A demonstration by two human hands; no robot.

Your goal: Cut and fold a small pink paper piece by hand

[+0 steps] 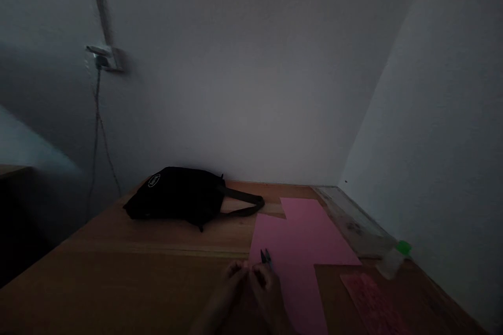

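Holding left hand [234, 275] and right hand [267, 288] close together, just beside pointed tool [265, 257] over pink paper [301, 238]; cannot tell if grasping anything. Cannot make out contents of black bag [181, 193] or green-capped bottle [390, 263].

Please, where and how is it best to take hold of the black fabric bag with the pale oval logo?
Probably by its dark strap loop, coming from the right. The bag lies flat on the brown wooden tabletop, and the loop extends rightward with an open middle, which should admit fingers.
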